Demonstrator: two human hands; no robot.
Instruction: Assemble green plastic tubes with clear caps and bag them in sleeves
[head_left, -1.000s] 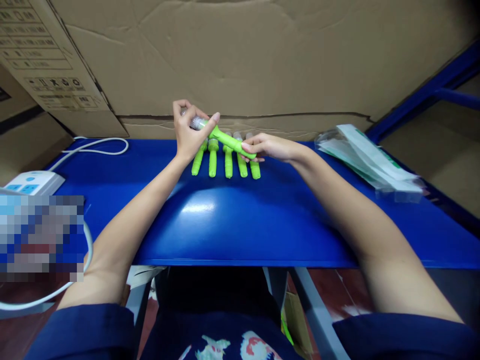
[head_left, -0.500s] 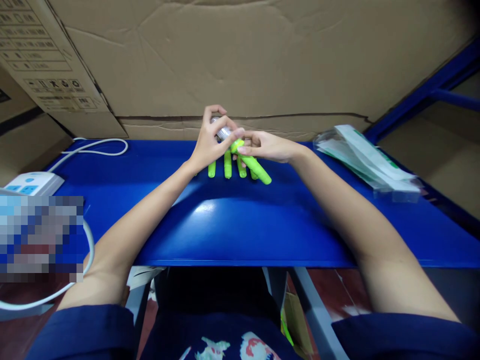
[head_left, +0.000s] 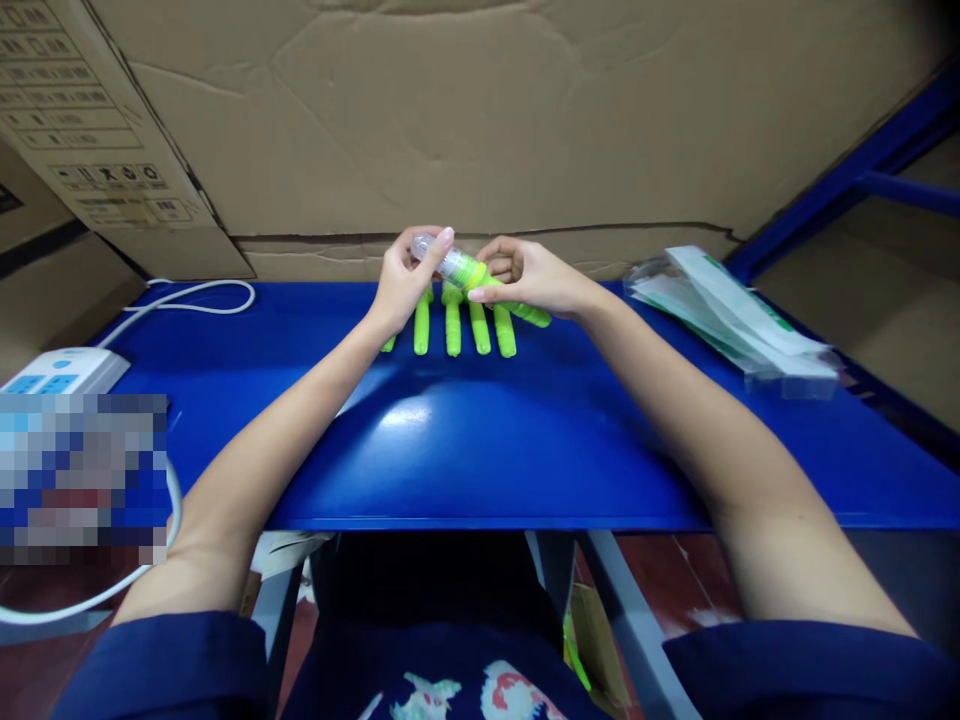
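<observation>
Above the far side of the blue table, my two hands hold a tilted stick with a bright green handle (head_left: pixel 529 312) and a clear end (head_left: pixel 455 265). My left hand (head_left: pixel 399 282) is closed round the clear end, its thumb on top. My right hand (head_left: pixel 546 277) pinches the stick near its middle, by a yellow-green ring (head_left: pixel 475 276); some of its fingers are curled behind. Beneath lie several matching green handles (head_left: pixel 452 325) side by side, their far ends partly hidden by my hands and the stick.
Clear plastic packaging (head_left: pixel 739 315) with white and green strips lies on the right of the blue table (head_left: pixel 480 450). A white power strip (head_left: pixel 71 370) and its looped cable (head_left: pixel 199 297) are at the left. A cardboard wall (head_left: pixel 465 120) stands behind.
The held stick has turned to lie flatter, its green end moving up slightly. My left thumb has shifted up the clear end, and my right hand has raised its fingers a little.
</observation>
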